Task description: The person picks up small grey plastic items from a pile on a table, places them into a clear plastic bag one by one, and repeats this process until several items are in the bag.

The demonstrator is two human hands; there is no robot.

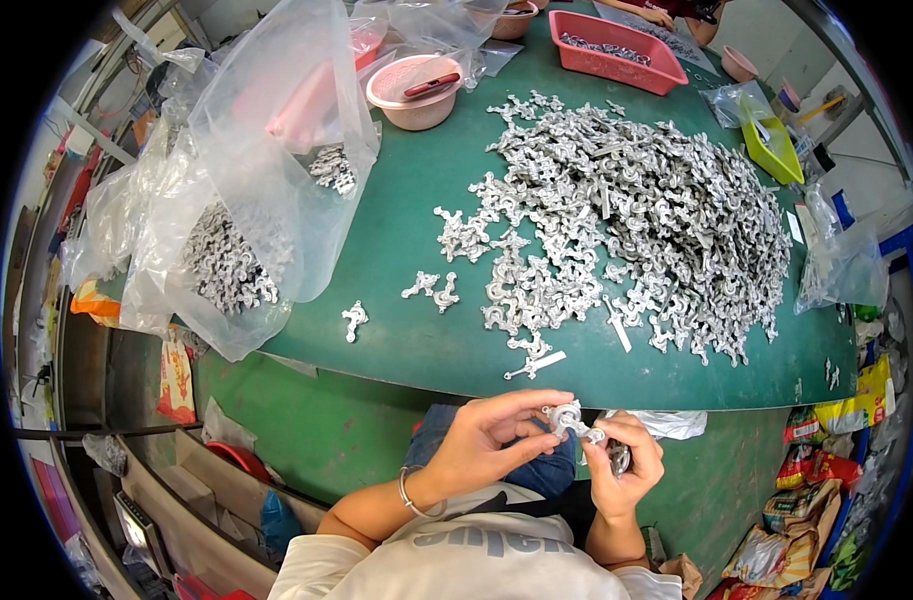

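Note:
A small silver-grey cast metal part (568, 419) is held just off the table's front edge, in front of my chest. Thumb and fingers of my left hand (488, 440) pinch its one end. My right hand (628, 468) grips the other end, and a darker, rounded metal piece (619, 458) shows in its curled fingers; its kind is unclear. On the green table (406, 355) ahead spreads a large heap of similar cast parts (656, 190). A few single parts, such as a loose casting (354, 321), lie left of the heap.
Clear plastic bags holding castings (231, 265) stand at the left. Behind are a pink bowl (413, 95) with a red-handled tool (432, 85) and a pink tray (616, 55). A yellow-green basket (773, 150) sits at right. Another person's hand (658, 17) shows at the far end.

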